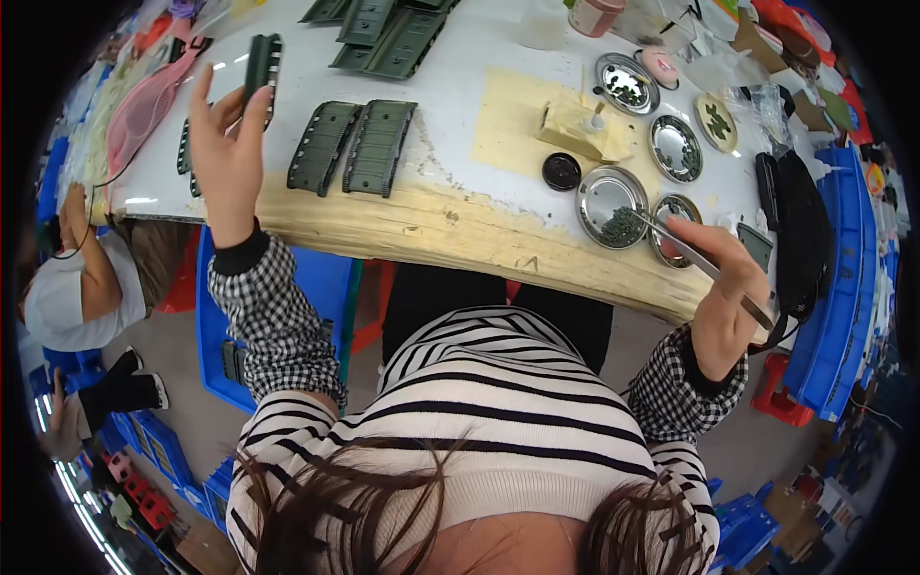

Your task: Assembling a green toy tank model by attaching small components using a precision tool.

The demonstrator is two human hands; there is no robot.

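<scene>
Head view: I have both hands above the worktable (450, 101), each busy with its own thing. The left hand (230, 149) is raised on the left side, its thumb and some fingers closed on a dark green panel (261, 72), while one finger stands straight and free. I see that panel nearly edge-on, its notched side outward, clear of the tabletop. The right hand (719, 264) has its fingers closed around metal tweezers (692, 254), which slant down to the left, tips at the near dish (598, 196). Tiny green bits (623, 228) are heaped at the bottom of that dish. From here I cannot tell whether the tips are apart or pinched on one.

I judge the step in hand to be picking a single bit out of the heap, with the panel held ready. As I read it, the next move calls for a light, exact pinch on one bit, a clean lift over the dish's rim, and a steady left grip so the panel doesn't turn.

Two more panels (379, 149) lie side by side between the hands, with a stack (393, 43) beyond them. A black cap (562, 172) sits just beside the near dish.
</scene>
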